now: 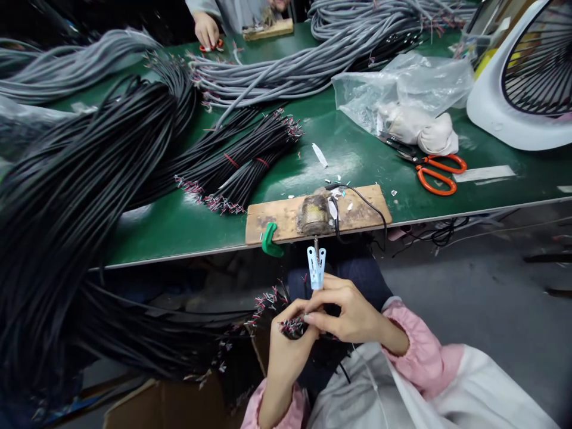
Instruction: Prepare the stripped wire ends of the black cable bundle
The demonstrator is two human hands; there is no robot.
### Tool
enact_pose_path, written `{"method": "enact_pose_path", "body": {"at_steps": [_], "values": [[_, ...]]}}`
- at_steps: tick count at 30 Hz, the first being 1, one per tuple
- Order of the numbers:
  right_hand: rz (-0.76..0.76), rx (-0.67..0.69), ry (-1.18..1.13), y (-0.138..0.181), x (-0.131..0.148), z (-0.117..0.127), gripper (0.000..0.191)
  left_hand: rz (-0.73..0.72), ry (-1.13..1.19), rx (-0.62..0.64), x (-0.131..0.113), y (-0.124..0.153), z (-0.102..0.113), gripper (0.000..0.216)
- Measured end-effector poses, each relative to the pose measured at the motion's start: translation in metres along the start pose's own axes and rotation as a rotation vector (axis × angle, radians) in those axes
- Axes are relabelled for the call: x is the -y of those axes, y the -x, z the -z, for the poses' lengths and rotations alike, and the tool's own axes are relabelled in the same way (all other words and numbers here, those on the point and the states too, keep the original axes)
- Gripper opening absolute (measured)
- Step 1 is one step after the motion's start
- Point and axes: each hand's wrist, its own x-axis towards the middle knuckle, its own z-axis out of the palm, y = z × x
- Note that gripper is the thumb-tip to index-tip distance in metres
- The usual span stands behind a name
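Observation:
Below the table edge, my left hand [286,351] is closed around a small bunch of black cables with stripped red and white wire ends [292,326]. My right hand [348,310] pinches at those wire ends, fingers pressed together. Just above my hands hangs a light blue clip [316,267] under a wooden board [268,217] clamped to the table edge. A worn block [314,214] sits on that board.
A big mass of black cables [67,226] drapes over the green table [357,155] at the left. Grey cable bundles [286,65] lie behind. Orange scissors [435,173], a plastic bag [402,83] and a white fan [522,77] are at the right. Another person's hand [206,30] works at the far edge.

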Motion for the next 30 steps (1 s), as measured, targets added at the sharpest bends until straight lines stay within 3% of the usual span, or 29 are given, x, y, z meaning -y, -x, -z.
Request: {"method": "enact_pose_path", "body": {"at_steps": [3,11,21,30], "values": [[-0.027,-0.085,0.027,0.005,-0.003,-0.003,0.027,0.022,-0.015,-0.045,0.003,0.004,0.0,0.021],[-0.18,-0.148,-0.226,0.026,-0.023,-0.009,0.046,0.04,0.143,-0.078,0.01,0.017,0.0,0.022],[0.001,-0.18,-0.041,0.021,-0.006,0.0,0.022,0.012,0.121,-0.048,0.009,0.016,0.0,0.02],[0.05,-0.22,0.083,0.028,-0.005,-0.008,0.016,0.043,0.156,-0.081,0.012,0.018,-0.001,0.025]]}}
